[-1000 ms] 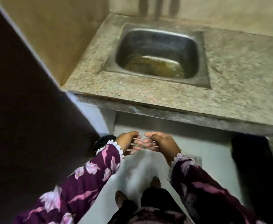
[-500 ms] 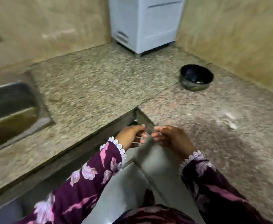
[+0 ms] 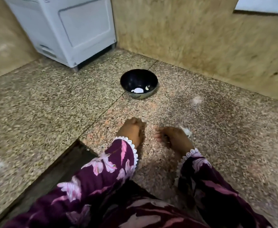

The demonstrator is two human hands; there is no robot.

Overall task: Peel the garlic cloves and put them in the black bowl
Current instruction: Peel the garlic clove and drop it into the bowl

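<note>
The black bowl (image 3: 130, 78) stands on the granite counter (image 3: 52, 102), toward the back near the wall. Inside it lie a white piece (image 3: 137, 90) and a small pale garlic clove (image 3: 146, 87). My left hand (image 3: 131, 130) hovers over the counter in front of the bowl, its fingers curled into a fist with nothing showing in it. A short gap to its right, my right hand (image 3: 173, 137) is curled too, with thin pale peel slivers (image 3: 166, 137) at its fingers. A white garlic piece (image 3: 187, 131) lies on the counter just beyond the right hand.
A white appliance (image 3: 69, 30) stands on the counter at the back left, close to the bowl. Tiled walls rise behind and to the right. The counter's inner corner (image 3: 79, 142) drops to a dark gap at lower left. White peel flecks (image 3: 197, 100) dot the counter.
The view has swung right from the sink to the bowl. My hands, which were together pinching thin strips, have moved apart and now hover over the counter.
</note>
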